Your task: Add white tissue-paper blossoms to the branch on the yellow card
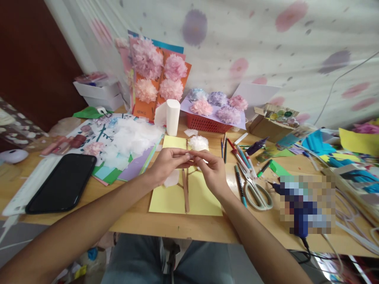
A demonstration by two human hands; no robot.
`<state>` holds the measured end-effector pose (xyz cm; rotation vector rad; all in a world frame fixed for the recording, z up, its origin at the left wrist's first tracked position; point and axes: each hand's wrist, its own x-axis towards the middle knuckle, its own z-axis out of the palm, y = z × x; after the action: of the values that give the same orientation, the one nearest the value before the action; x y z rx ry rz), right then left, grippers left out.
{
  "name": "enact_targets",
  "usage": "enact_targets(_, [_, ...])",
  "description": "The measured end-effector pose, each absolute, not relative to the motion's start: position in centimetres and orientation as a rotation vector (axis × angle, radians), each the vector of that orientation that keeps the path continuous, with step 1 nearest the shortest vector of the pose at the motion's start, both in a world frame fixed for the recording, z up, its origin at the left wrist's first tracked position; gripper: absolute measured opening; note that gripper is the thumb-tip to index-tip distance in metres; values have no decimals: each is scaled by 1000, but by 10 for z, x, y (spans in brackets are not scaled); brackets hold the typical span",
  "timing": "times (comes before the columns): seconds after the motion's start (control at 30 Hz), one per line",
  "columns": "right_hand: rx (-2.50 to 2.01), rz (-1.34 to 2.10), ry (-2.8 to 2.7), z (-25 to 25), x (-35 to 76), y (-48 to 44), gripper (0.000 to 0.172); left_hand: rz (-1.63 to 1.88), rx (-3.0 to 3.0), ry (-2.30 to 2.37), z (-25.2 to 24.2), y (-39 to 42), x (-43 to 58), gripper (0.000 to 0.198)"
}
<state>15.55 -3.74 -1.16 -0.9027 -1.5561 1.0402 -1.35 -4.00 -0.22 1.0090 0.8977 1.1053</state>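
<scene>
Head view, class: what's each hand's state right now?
Left hand: pinched closed; anything held is too small to tell.
Right hand: also pinched closed; what it holds cannot be told.

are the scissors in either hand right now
No, the scissors lie on the table, while the left hand and right hand meet above the yellow paper.

A floral white curtain (216,59) hangs behind a wooden table (133,221).
</scene>
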Motion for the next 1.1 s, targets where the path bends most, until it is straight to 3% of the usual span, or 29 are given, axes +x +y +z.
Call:
enact_targets(0.6, [-1095,1027,-1609,-5,160,-30,15,1025,1112,1012,-4,-38,-13,23])
enact_targets(0.73, [-1119,1024,-1609,-9,160,-27,15,994,1090,981,-2,-40,-12,28])
enact_targets(1.1, [-1097,1369,-1343,-8,157,-31,24,1045,1085,995,1,-42,-13,28])
